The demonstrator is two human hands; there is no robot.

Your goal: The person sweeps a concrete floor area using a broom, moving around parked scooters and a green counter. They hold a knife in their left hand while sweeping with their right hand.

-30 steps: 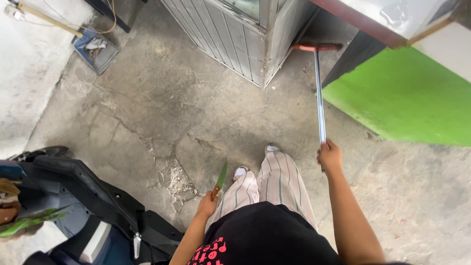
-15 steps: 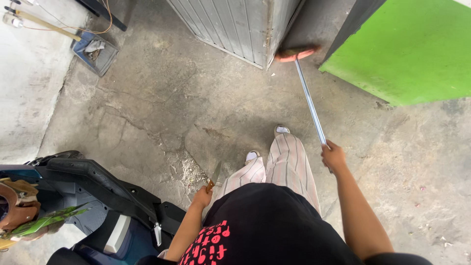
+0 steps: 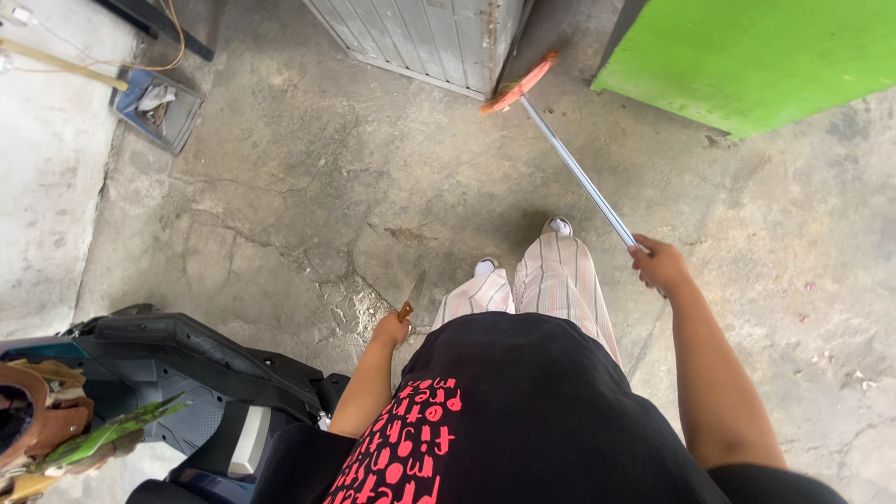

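A cracked concrete floor point(image 3: 280, 187) fills the view from above, bounded at the top by a bright green panel point(image 3: 756, 56) and a grey corrugated metal cabinet point(image 3: 429, 37). At lower left stands a parked scooter point(image 3: 177, 373), dark-bodied, with a brown basket point(image 3: 37, 420) and green leaves near its front. The person, in a black shirt with red print and striped trousers, stands beside it, feet set on the concrete. A long-handled broom point(image 3: 569, 159) runs from the right hand point(image 3: 661, 264) up to its orange head, which rests on the floor at the foot of the cabinet, just at the corner by the green panel. The right hand's fingers are wrapped closed around the top end of the metal handle. The left hand point(image 3: 390, 329) hangs low beside the hip, fingers curled shut on the brown handle of a knife point(image 3: 411, 297), its blade pointing forward and down toward the floor, close to the scooter's side. A shallow blue tray point(image 3: 157, 107) of debris lies at upper left near the wall. As to progress, the floor shows no gathered pile of sweepings; judging by the broom's far reach, the sweeping looks to be at an early stage, with most of the concrete not yet covered.
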